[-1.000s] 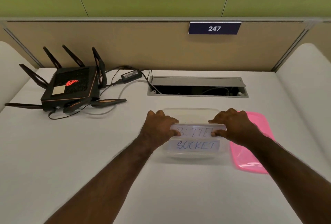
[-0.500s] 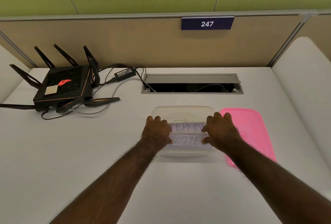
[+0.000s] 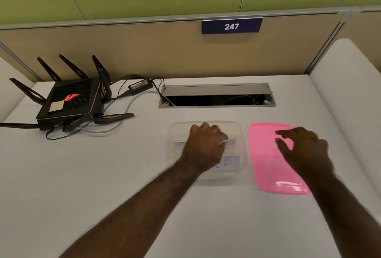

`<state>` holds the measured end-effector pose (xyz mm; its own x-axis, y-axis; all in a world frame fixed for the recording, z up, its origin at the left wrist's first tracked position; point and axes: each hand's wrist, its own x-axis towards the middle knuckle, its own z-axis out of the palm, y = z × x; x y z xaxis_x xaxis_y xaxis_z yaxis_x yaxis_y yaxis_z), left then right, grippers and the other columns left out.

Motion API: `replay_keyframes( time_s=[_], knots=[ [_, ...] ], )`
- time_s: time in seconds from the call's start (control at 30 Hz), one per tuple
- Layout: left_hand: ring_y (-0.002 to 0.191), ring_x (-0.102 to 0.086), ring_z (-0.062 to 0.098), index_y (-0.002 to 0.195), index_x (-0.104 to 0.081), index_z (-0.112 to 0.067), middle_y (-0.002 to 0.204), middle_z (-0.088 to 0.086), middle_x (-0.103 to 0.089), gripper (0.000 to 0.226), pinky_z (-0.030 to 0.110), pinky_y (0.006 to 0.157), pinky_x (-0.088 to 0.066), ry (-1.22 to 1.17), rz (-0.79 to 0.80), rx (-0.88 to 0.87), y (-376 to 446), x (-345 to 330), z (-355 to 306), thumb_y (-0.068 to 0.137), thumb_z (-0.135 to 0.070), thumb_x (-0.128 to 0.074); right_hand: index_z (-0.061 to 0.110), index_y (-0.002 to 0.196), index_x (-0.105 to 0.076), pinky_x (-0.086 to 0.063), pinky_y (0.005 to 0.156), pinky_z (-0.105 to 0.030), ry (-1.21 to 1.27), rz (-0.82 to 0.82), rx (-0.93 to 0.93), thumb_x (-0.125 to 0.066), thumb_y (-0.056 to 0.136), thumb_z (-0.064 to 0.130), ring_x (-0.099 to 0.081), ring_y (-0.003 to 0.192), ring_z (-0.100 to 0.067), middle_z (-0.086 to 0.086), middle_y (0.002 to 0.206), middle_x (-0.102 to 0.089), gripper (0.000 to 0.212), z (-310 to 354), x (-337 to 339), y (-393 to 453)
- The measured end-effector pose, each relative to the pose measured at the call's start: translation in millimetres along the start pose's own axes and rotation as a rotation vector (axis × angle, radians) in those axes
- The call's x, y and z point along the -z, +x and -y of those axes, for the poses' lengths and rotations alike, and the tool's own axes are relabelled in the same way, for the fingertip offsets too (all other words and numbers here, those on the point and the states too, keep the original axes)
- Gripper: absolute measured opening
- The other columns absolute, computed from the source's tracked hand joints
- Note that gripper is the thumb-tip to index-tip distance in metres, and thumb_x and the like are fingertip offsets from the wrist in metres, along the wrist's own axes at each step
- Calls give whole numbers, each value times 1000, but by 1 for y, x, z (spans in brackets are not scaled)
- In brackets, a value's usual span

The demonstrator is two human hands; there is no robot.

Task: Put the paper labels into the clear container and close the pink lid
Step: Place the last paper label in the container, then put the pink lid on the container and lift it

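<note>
The work surface is a white desk [image 3: 103, 175] enclosed by a tan partition [image 3: 144, 51] with green wall panels above it. A dark blue plate [image 3: 232, 26] reading 247 hangs on the partition's top edge. A cable hatch [image 3: 216, 97] is set into the desk's far side with its flap raised. A black router [image 3: 70, 103] with several antennas and a lit red emblem sits at far left, wired to a power brick [image 3: 140, 86] beside it.

The clear container [image 3: 206, 125] stands open at centre. The paper labels [image 3: 231, 155] lie flat inside it; their writing is blurred and unreadable. The pink lid [image 3: 266, 165] lies flat on the desk just right of the container, not touching it.

The left hand [image 3: 204, 148] is inside the container, fingers curled loosely, resting on the labels; whether it pinches any cannot be told. The right hand [image 3: 303, 150] hovers over the lid with fingers spread wide, holding nothing.

Compared with half a second ago, the right hand has left the labels and moved right over the lid. The left hand remains in the container, shifted toward its centre. Container and lid appear unmoved.
</note>
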<state>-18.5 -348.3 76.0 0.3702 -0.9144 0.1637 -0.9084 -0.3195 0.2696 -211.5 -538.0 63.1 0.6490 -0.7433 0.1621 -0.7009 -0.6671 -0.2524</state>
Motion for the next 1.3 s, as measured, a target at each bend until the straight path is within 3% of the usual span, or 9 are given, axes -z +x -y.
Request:
replay_keyframes(
  time_s=[0.1,0.2,0.37,0.67,0.8,0.93,1.03,1.2,1.3],
  knots=[
    [94,-57,25,106,-69,-23,103,0,-69,25,39,80,-40,-91,-10,-167,6,-19,-55,90,-26,-51,27,124,-61,-43,89,-50,-31,129,-269,-63,86,40,-58,105,-38,-11,121,-62,41,-41,-5,-16],
    [88,-57,29,111,-66,-17,102,7,-66,27,38,75,-41,-35,142,-359,1,-57,-102,89,-18,-52,22,137,-48,-42,95,-56,-52,314,-454,-63,86,44,-51,116,-43,-16,131,-53,58,-61,-17,-34],
    [84,-59,22,99,-63,-17,97,2,-63,20,32,75,-45,202,372,-471,-17,-106,-123,83,-27,-60,18,138,-46,-46,94,-54,-16,308,-548,-56,90,37,-57,110,-43,-18,125,-57,52,-72,-31,-58],
    [77,-60,18,91,-63,-21,86,-3,-65,19,29,72,-48,249,378,-408,-15,-134,-116,76,-31,-69,18,116,-65,-48,85,-40,66,268,-553,-43,95,22,-63,99,-34,-13,112,-66,30,-82,-40,-64],
    [74,-58,17,93,-60,-20,85,-3,-62,21,29,64,-44,186,268,-362,-12,-129,-116,78,-32,-69,15,76,-69,-47,69,-35,188,317,-577,-53,90,28,-62,70,-30,-7,74,-67,25,-92,-17,-49],
    [69,-55,23,94,-55,-13,86,5,-59,9,33,54,-40,-57,10,-304,-4,-106,-120,89,-20,-59,11,83,-73,-50,51,-23,805,201,-578,-56,93,24,-65,52,-17,-10,71,-70,24,-100,23,-34],
    [68,-55,23,92,-51,-16,87,4,-58,12,35,55,-44,-325,-114,-152,2,-71,-122,93,-27,-54,22,105,-68,-54,53,-20,1092,181,-528,-39,96,51,-71,71,-11,5,91,-75,41,-93,50,-20],
    [73,-65,18,87,-54,-23,84,-2,-66,12,32,64,-52,-821,-53,152,0,-13,-97,88,-31,-63,27,146,-34,-46,95,-47,857,78,-512,-55,88,48,-52,123,-24,-5,145,-46,65,-66,41,-4],
    [66,-71,21,86,-56,-9,78,7,-64,11,35,64,-57,-1181,-6,375,-7,6,-67,87,-8,-67,21,145,-37,-48,81,-34,894,128,-467,-63,88,36,-58,109,-22,-9,138,-54,65,-42,27,4]
  ],
)
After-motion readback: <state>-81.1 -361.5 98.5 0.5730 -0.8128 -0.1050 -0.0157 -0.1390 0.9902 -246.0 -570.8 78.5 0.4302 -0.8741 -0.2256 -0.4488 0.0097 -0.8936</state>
